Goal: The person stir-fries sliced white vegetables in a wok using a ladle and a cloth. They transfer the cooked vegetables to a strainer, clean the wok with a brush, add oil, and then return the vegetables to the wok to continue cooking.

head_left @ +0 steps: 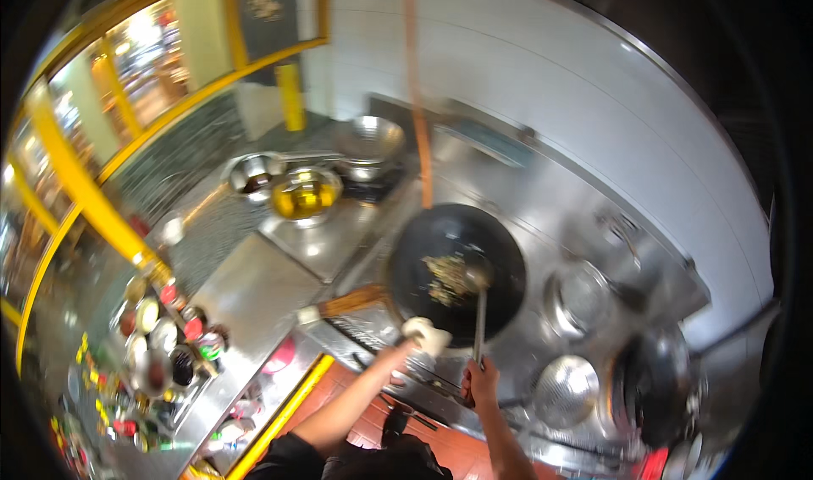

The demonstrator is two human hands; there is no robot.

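A black wok point(406, 258) sits on the steel range before me, with a small heap of chopped food point(444, 278) in it. My left hand point(401, 355) grips a folded whitish cloth point(433, 336) at the wok's near rim; whether the cloth clasps the rim is hard to tell. In my right hand point(483, 381) is the long handle of a metal ladle point(477, 275), its bowl down in the wok against the food's right side. A wooden handle point(353, 300) with a pale end juts out left of the wok.
Left of the range stand a bowl of yellow oil point(305, 194), a steel pot point(254, 175) and stacked steel bowls point(369, 138). Seasoning containers point(164, 334) crowd the left counter. On the right lie a perforated strainer point(565, 391), a round steel pan point(579, 296) and another dark wok point(657, 372).
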